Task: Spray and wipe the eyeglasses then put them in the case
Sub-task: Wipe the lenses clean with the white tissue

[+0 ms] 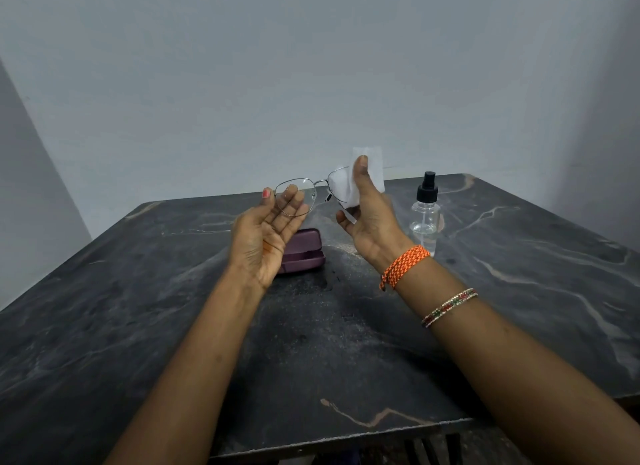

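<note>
Thin metal-framed eyeglasses (306,187) are held up above the table between both hands. My left hand (268,232), palm up, grips the rim of one lens with thumb and fingertips. My right hand (367,208) pinches a white wipe (372,168) around the other lens, thumb pressed on the near side. A closed purple glasses case (304,253) lies on the dark marble table (173,309), partly hidden behind my left hand. A clear spray bottle (426,215) with a black pump top stands upright to the right of my right hand.
The table's back edge meets a plain grey wall (311,66). An orange woven band and a beaded bangle are on my right wrist. The table's front edge runs just below my forearms.
</note>
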